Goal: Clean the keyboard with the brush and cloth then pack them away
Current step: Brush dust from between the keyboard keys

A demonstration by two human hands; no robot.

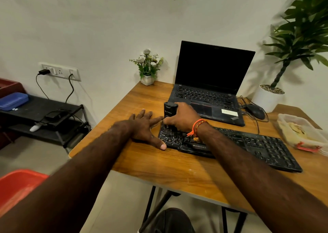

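A black keyboard [257, 144] lies slanted across the wooden table [159, 172]. My right hand [182, 117] is closed around a black brush [170, 111], held upright with its lower end pressed on the keyboard's left keys. My left hand [145, 128] lies flat on the table at the keyboard's left end, fingers spread and thumb against its front corner. A yellowish cloth [292, 131] is bundled in a clear plastic container [284, 117] at the right edge of the table.
An open black laptop [209, 83] stands behind the keyboard, a mouse [253, 110] and cables to its right. A small flower pot [148, 67] sits at the table's far corner, a large potted plant [269, 94] at right. A black shelf [44, 115] and red chair [16, 186] are at left.
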